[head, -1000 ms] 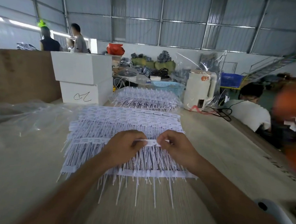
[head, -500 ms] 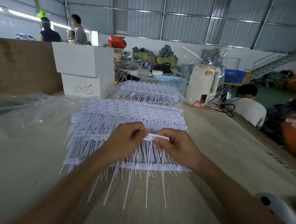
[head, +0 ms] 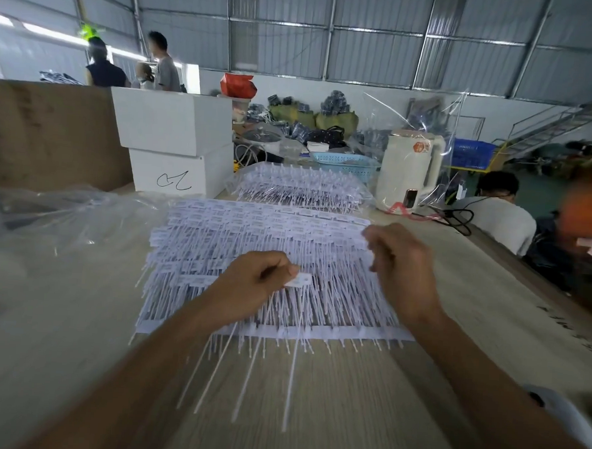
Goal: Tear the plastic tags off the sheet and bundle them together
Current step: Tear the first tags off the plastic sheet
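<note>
Your left hand (head: 250,283) pinches a small bunch of torn-off tags (head: 297,280), their white heads poking out past your fingertips and their long thin tails trailing back toward you over the bench (head: 347,398). Half a second ago both hands met on one tag at the middle of the stack; now your right hand (head: 400,264) has swung out to the far right corner of the sheets (head: 270,236), fingers loosely curled — motion blur keeps you from telling whether it grips anything. That reads as one more tag freed and passed into the left-hand bunch, with the right going for the next. The stack of sheets lies flat just under both hands and looks thick, so most of the tearing seems ahead. Beyond it sits a second pile of tags (head: 300,186) wrapped in clear plastic, with white boxes (head: 172,142) to its left and a white kettle (head: 409,168) to its right.
</note>
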A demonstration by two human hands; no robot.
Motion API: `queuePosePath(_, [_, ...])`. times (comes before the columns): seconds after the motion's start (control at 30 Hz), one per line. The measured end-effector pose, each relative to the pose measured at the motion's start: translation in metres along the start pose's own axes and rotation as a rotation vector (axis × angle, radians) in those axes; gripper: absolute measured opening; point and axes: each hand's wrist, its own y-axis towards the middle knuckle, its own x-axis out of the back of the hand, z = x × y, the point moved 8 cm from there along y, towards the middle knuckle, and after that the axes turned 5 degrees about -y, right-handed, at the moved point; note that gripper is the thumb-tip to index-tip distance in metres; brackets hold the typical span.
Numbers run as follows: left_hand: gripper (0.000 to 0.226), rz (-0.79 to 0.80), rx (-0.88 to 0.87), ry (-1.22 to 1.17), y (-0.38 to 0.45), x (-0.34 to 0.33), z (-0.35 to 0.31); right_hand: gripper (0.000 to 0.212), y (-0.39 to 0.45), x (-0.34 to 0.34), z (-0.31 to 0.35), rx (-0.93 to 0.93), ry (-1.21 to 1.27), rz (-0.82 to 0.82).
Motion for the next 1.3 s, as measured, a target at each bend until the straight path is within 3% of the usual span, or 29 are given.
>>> queuePosePath(0.07, [0.03, -0.062, -0.041, 0.022, 0.003, 0.01, -0.006, 0.017, 0.006, 0.003, -0.03, -0.324, 0.283, 0.035])
queuePosePath(0.1, [0.028, -0.079, -0.061, 0.058, 0.006, 0.011, -0.011, 0.016, 0.005, -0.004, -0.031, -0.375, 0.391, 0.108])
queuePosePath(0.23, [0.018, 0.015, -0.088, 0.245, 0.008, -0.005, -0.017, 0.022, -0.006, -0.044, 0.015, -0.188, 0.424, 0.51])
queuePosePath(0.3, [0.022, 0.057, -0.101, 0.213, 0.003, -0.01, -0.017, 0.025, -0.012, -0.062, 0.031, -0.093, 0.366, 0.609])
queuePosePath(0.43, [0.011, 0.028, -0.07, 0.071, 0.0, -0.002, -0.014, 0.018, -0.005, -0.066, 0.039, -0.036, 0.39, 0.588])
queuePosePath(0.53, [0.004, -0.015, 0.014, 0.099, -0.004, 0.01, 0.0, 0.013, -0.001, -0.06, 0.03, -0.056, 0.37, 0.607])
queuePosePath(0.63, [0.023, -0.011, 0.01, 0.131, -0.004, 0.012, -0.002, 0.015, -0.007, -0.061, 0.026, -0.088, 0.355, 0.645])
queuePosePath(0.93, [0.032, 0.02, 0.054, -0.02, -0.002, -0.001, -0.013, 0.019, -0.017, -0.065, 0.034, -0.199, 0.608, 0.604])
queuePosePath(1.07, [0.044, 0.032, 0.068, -0.119, -0.004, 0.005, -0.014, 0.011, -0.014, -0.062, 0.048, -0.024, 0.471, 0.517])
queuePosePath(1.2, [0.042, 0.073, 0.154, -0.256, -0.008, 0.001, -0.006, 0.016, -0.019, -0.045, 0.073, 0.413, 0.079, 0.346])
queuePosePath(1.3, [0.035, 0.087, 0.158, -0.268, -0.008, 0.0, -0.007, 0.017, -0.024, -0.039, 0.076, 0.485, -0.009, 0.264])
